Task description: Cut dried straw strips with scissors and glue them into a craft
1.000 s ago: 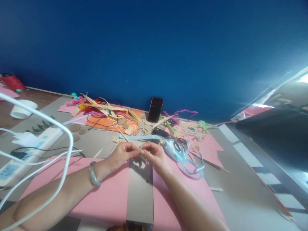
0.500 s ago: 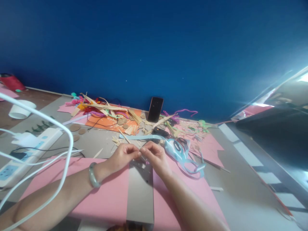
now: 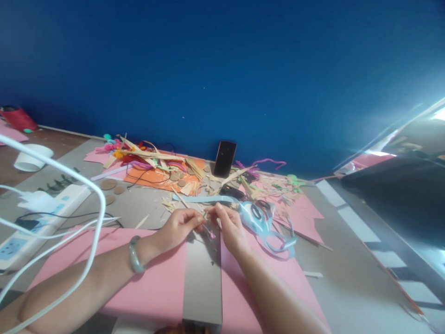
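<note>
My left hand (image 3: 181, 225), with a pale green bangle (image 3: 136, 254) on its wrist, is closed in a pinch. From its fingertips a thin stem with a small pinkish-purple end (image 3: 212, 235) slants down over the grey strip between two pink sheets. Close beside it, my right hand (image 3: 230, 228) has thumb and forefinger bent together near the left fingertips; what lies between them is too small to make out. Light blue ribbon (image 3: 252, 222) lies in loops next to my right hand, with black-handled scissors (image 3: 256, 212) among it.
A phone (image 3: 225, 159) leans against the blue wall. Straw-coloured strips (image 3: 149, 153) and coloured pipe cleaners heap on orange paper at the back. Pink sheets (image 3: 146, 287) lie under my forearms. A power strip (image 3: 45, 227) and a white cable (image 3: 99, 222) stand at left, near a paper cup (image 3: 33, 157).
My right fingertips have parted slightly from the left ones and moved a little right and up. The left hand stays almost in place, with the pink-ended stem showing more.
</note>
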